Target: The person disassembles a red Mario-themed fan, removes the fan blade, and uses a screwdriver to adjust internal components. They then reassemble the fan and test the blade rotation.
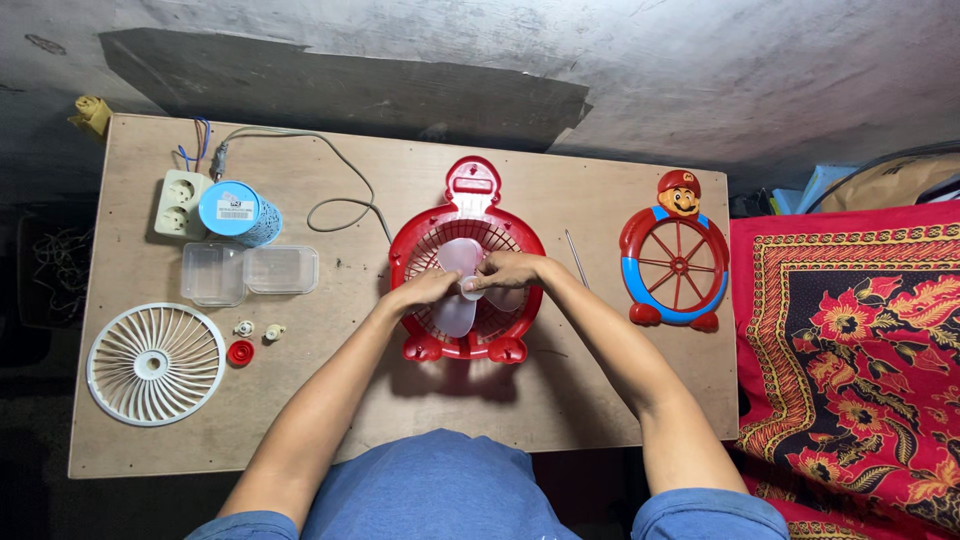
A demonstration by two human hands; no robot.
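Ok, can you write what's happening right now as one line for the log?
left hand: on translucent fan blade | right hand: pinching blade hub | red fan housing: flat on wooden table | white grille: left, apart

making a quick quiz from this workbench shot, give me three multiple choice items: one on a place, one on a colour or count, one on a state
1. Where does the white round grille lie?
A. near the table's left front corner
B. on the red patterned cloth
C. on top of the red fan body

2. How many clear plastic boxes sit below the blue cylinder?
A. one
B. two
C. four

3. What are the left hand and right hand doing?
A. resting flat on bare wood
B. lifting the white grille
C. meeting at the pale fan blade in the red fan body

Answers:
1. A, it lies flat on the wooden table at lower left.
2. B, two stand side by side.
3. C, both hands' fingers touch the blade's hub.
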